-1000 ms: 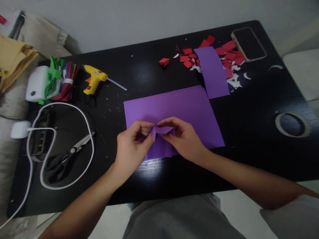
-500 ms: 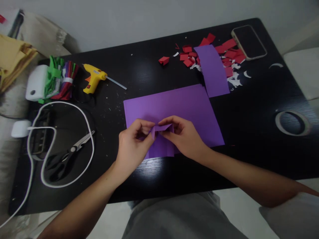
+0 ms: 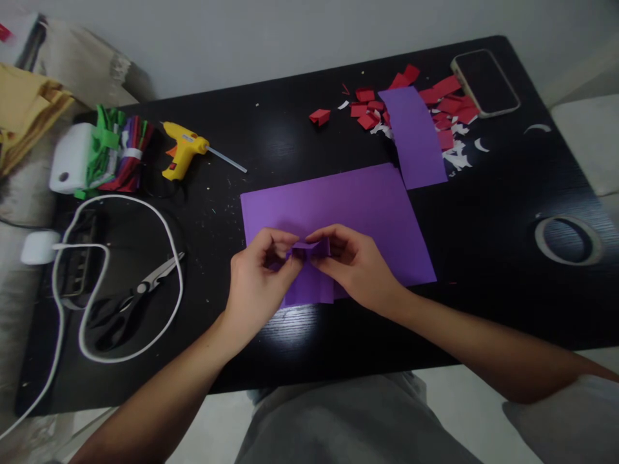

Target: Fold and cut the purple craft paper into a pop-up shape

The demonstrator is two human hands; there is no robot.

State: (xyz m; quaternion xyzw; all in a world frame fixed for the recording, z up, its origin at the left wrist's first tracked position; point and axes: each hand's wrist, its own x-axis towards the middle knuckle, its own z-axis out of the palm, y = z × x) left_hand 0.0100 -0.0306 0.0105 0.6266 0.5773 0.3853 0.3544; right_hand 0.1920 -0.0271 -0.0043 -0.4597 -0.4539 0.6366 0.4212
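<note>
Head view: the folded purple paper point(image 3: 310, 278) has narrowed at three o'clock, its crease apparently tightening, as the left hand point(image 3: 256, 267) and right hand point(image 3: 358, 264) both pinch its edge.

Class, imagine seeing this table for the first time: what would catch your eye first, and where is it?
Probably the large purple paper mid-table, where the left hand and right hand pinch a folded purple piece above it. Next might come the yellow hot glue gun at the upper left and the red paper scraps beside the smartphone at the upper right.
</note>
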